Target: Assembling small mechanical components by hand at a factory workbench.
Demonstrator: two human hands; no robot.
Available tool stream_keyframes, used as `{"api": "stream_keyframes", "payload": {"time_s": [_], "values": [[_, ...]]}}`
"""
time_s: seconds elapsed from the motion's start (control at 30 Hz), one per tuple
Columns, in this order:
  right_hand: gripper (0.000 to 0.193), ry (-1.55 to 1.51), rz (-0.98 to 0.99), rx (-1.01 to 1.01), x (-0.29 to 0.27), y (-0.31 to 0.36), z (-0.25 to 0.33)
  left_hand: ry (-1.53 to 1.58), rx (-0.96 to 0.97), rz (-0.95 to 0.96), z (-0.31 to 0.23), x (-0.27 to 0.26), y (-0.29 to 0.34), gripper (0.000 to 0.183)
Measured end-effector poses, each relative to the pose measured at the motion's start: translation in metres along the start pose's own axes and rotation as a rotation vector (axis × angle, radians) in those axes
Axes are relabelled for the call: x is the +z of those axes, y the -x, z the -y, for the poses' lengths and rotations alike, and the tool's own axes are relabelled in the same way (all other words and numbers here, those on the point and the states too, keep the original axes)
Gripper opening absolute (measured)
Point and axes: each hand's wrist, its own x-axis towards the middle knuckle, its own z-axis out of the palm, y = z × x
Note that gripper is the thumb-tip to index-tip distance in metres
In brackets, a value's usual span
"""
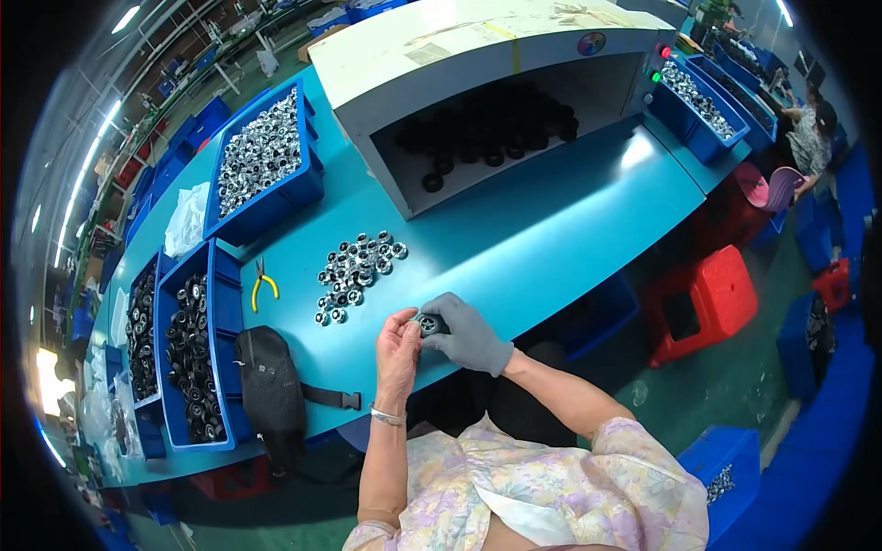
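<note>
Near the table's front edge, a small black wheel with a spoked silver hub (pixel 429 324) is held between my two hands. My left hand (pixel 397 360), bare with a bracelet at the wrist, pinches its left side with closed fingers. In a grey glove, my right hand (pixel 470 336) closes round it from the right. Just beyond lies a loose group of shiny silver wheel hubs (pixel 360 264) on the blue-green table (pixel 542 225). Farther left are pliers with yellow handles (pixel 266 285). Black rubber tires (pixel 496 129) are heaped inside an open-fronted white box (pixel 432 69).
Blue bins stand on the left, one with silver hubs (pixel 262 151), another with black wheels (pixel 193 349). A black waist bag (pixel 269 386) lies beside them. At right are a red stool (pixel 703 303) and a seated person (pixel 813 138).
</note>
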Motion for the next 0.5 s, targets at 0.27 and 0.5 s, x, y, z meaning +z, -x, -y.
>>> {"api": "stream_keyframes", "payload": {"time_s": [0.27,0.5], "values": [[0.043,0.002,0.039,-0.062,-0.001,0.000,0.000,-0.008,-0.032,-0.048,0.001,-0.001,0.001,0.031],[0.045,-0.047,-0.035,0.004,-0.008,-0.005,0.007,-0.006,0.031,0.021,0.002,0.006,-0.005,0.028]]}}
